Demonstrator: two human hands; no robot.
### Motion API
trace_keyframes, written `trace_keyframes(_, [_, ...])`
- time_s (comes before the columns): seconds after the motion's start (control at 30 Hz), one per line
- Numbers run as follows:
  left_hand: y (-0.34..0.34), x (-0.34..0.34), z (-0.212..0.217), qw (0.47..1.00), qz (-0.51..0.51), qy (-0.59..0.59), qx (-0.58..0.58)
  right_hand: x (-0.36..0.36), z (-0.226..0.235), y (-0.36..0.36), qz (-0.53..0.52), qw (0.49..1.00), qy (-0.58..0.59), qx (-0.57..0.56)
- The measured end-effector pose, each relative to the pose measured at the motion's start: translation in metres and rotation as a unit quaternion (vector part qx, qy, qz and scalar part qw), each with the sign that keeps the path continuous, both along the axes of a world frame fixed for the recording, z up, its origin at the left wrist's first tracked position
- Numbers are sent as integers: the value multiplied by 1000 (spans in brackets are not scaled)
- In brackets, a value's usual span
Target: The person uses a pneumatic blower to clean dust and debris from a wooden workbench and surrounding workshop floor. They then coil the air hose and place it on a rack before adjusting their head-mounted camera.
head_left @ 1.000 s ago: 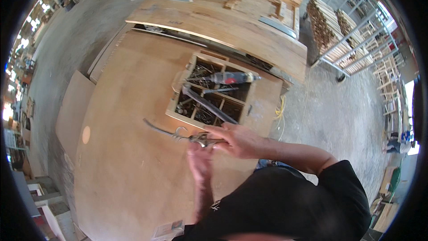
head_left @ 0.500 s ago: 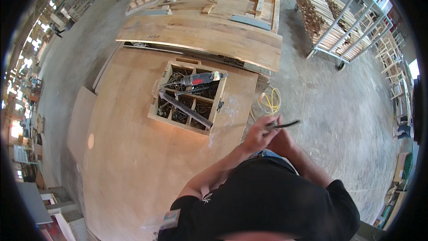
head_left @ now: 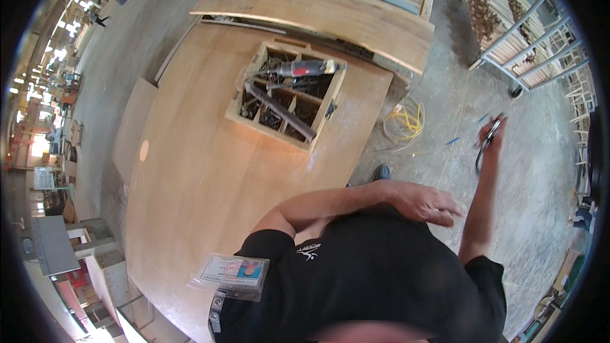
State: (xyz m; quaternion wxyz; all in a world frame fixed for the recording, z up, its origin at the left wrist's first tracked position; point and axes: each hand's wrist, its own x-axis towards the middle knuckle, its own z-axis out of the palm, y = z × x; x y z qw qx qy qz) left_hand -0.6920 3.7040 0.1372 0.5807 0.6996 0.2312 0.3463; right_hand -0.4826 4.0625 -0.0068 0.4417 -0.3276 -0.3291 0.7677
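- Head cam: R hand (head_left: 499, 131) out over concrete floor (head_left: 540, 178), fingers closed round a metal hand tool (head_left: 489, 132) w/ dark curved tail (head_left: 477, 160) hanging below.
- Tool's small + blurry here, exact type unclear.
- L hand (head_left: 431, 206) in front of black shirt (head_left: 381, 267), fingers loosely curled, no object visible in grip.
- Handling, at a guess: tool prob stiff, light enough for one hand, not fragile; smooth metal might slip. Best hold = mid-body, tail clear.
- Bench (head_left: 197, 178) to the left: wooden tray (head_left: 268, 131) w/ power tool (head_left: 305, 68) + dark bar (head_left: 283, 113) on top.
- Yellow cord (head_left: 406, 128) on floor, btwn bench and R hand.
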Motion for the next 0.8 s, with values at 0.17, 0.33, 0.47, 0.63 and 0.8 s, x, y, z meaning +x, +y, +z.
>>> trace_keyframes(0.17, [-32,-3,65,972,-143,-175,65,-29,10,31,-64,957,-279,49])
trace_keyframes(0.33, [-30,6,-39,976,-168,-14,-139,-68,36,16,5,999,-10,33])
trace_keyframes(0.47, [-36,-23,-32,908,72,395,-121,-95,66,-5,-10,997,-49,52])
trace_keyframes(0.63, [-67,-116,-34,886,423,180,-64,-56,94,49,5,988,128,88])
trace_keyframes(0.8, [-61,-142,-23,838,464,282,-59,-116,118,45,132,934,327,61])
